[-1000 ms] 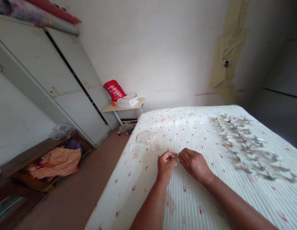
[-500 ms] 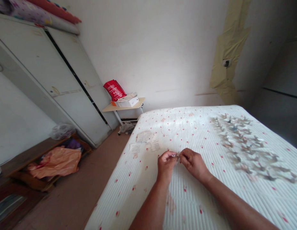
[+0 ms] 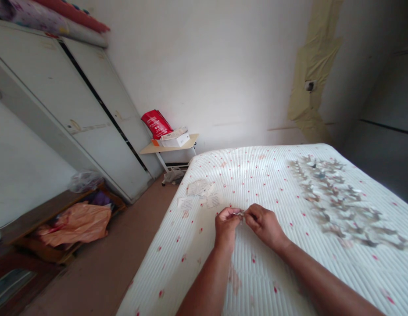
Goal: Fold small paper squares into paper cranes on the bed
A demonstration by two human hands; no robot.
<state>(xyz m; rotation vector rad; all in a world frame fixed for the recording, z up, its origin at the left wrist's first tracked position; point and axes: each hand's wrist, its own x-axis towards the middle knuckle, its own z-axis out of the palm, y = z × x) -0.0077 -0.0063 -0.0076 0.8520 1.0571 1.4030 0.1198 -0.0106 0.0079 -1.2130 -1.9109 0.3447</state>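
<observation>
My left hand (image 3: 227, 228) pinches a small folded piece of paper (image 3: 239, 214) between thumb and fingers. From the other side, my right hand (image 3: 263, 223) is closed on the same piece, its fingertips almost touching the left ones. Much of the paper is hidden by the fingers, so its exact shape does not show. Both hands are just over the white spotted bedcover (image 3: 177, 272). Several flat square sheets of printed paper (image 3: 214, 200) lie beyond my left hand. To the right, rows of small folded paper figures (image 3: 347, 206), shaped like cranes, stand on the cover.
Past the bed's left far corner is a small table (image 3: 148, 149) with a red bag (image 3: 157, 124) and a white box (image 3: 177, 140). Grey cabinets (image 3: 102, 149) line the left wall. An orange plastic bag (image 3: 79, 221) lies on a low wooden unit by the floor.
My fingers have shifted slightly on the folded paper, and the right hand has moved a little to the left. The sheets and paper figures lie as before.
</observation>
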